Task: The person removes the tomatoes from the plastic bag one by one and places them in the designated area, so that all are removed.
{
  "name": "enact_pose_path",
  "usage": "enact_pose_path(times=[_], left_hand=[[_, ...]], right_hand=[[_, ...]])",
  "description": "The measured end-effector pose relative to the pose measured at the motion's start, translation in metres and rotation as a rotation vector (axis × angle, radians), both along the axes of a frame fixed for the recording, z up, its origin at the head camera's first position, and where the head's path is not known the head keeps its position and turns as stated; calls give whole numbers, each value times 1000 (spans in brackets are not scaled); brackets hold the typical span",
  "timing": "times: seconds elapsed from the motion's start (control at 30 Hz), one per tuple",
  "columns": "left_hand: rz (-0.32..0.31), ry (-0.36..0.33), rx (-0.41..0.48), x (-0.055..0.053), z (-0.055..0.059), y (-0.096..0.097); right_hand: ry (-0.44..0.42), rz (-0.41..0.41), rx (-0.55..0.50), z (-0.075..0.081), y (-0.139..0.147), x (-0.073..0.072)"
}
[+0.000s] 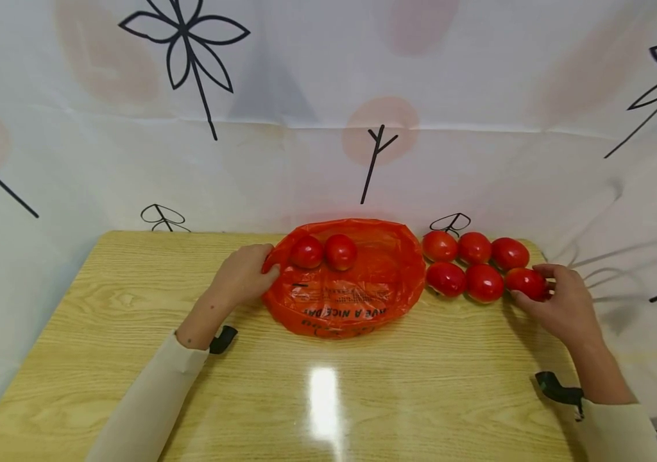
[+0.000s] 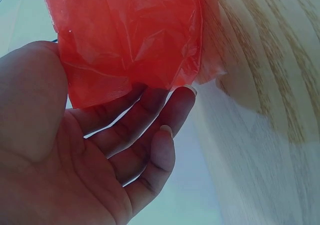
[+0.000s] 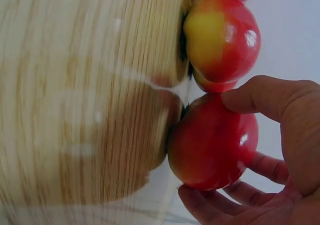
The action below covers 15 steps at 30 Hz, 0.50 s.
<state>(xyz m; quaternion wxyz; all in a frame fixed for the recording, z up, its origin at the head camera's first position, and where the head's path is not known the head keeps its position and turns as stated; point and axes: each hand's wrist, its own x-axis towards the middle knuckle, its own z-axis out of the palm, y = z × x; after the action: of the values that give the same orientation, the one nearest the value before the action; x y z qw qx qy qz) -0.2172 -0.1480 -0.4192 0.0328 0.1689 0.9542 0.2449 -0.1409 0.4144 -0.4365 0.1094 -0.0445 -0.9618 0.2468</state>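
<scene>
Left hand point(image 1: 240, 274): fingers clamped on the left rim of the red bag point(image 1: 389, 273). Right hand point(image 1: 565, 308): fingers clamped around the near row's rightmost red fruit point(image 1: 525, 283).

Head view faces forward-down over the tabletop point(image 1: 409, 385); close up, left wrist shares the nine-o'clock bag edge point(image 1: 276, 296), right wrist the three-o'clock fruit point(image 1: 525, 282).
</scene>
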Motion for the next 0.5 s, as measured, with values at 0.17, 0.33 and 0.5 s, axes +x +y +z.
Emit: enact_pose_path(times=[0.17,0.33,0.5], left_hand=[[5,-10,-4,0,1,0],[11,-15,-8,0,1,1],[16,-18,-14,0,0,0]], right_hand=[[2,8,20,-1,-1,-1],[-9,14,24,0,-2,0],[-2,26,29,-1,-2,-1]])
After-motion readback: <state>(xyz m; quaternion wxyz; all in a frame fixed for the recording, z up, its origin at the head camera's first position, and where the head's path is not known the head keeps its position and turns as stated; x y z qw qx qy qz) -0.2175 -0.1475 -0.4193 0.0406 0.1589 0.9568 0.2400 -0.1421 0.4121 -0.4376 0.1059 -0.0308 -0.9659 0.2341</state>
